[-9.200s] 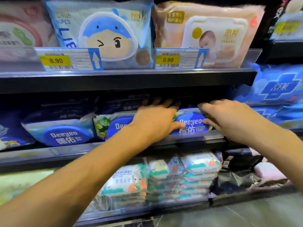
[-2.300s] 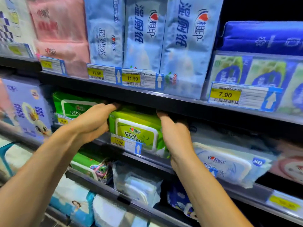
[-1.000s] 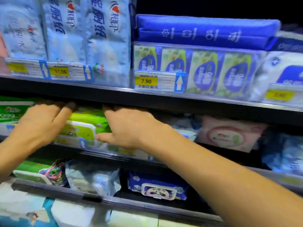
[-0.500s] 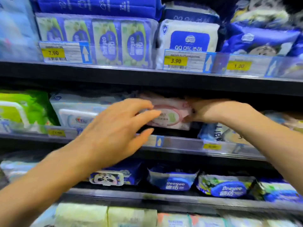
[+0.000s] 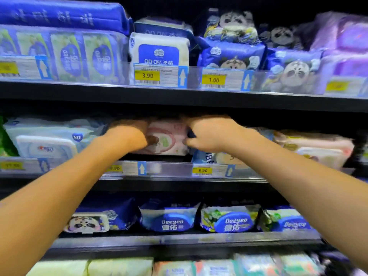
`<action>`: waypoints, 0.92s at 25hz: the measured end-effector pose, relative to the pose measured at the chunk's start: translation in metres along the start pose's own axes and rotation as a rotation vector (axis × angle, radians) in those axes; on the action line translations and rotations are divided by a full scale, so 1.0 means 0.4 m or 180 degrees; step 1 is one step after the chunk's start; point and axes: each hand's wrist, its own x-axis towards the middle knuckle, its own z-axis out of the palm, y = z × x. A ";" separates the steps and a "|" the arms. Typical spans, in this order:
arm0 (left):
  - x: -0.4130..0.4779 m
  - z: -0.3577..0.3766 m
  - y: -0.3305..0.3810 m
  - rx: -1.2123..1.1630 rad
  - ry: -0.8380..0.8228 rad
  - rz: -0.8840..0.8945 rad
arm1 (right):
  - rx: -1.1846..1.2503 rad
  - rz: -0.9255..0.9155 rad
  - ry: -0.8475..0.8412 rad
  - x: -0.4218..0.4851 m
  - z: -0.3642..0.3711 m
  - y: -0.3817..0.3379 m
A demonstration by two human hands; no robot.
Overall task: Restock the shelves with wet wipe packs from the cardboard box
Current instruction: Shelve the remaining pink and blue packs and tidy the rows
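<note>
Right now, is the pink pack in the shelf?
In: pink wet wipe pack lies behind the rail; left hand, right hand grip it.

Upper shelf (image 5: 179, 98): 3.90 price tag (image 5: 147, 75) is set before a wipe pack (image 5: 159, 49); 1.00 price tag (image 5: 214, 80) is just right of it, before a panda-print pack (image 5: 233, 54). A multipack (image 5: 65, 54) stands at left, with a long pack (image 5: 59, 14) laid on top.

Middle shelf (image 5: 169, 184): wet wipe pack (image 5: 169, 137) is held at its left end by the left hand (image 5: 127, 136) and at its right end by the right hand (image 5: 209, 134). An 80-count pack (image 5: 49, 136) lies to the left. 8.90 price tag (image 5: 202, 170) is placed below the right hand.

Lower shelf (image 5: 179, 244): two Deeyeo packs (image 5: 171, 222) lie side by side.
</note>
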 end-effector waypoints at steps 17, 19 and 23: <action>-0.075 0.015 0.293 0.0609 0.0675 0.1309 | -0.0345 0.0247 -0.0337 -0.261 0.028 0.285; -0.063 0.013 0.297 0.0530 0.0632 0.1165 | -0.0517 0.0282 -0.0292 -0.247 0.037 0.285; -0.062 0.017 0.306 0.0469 0.0659 0.1071 | -0.0340 0.0278 -0.0565 -0.231 0.036 0.274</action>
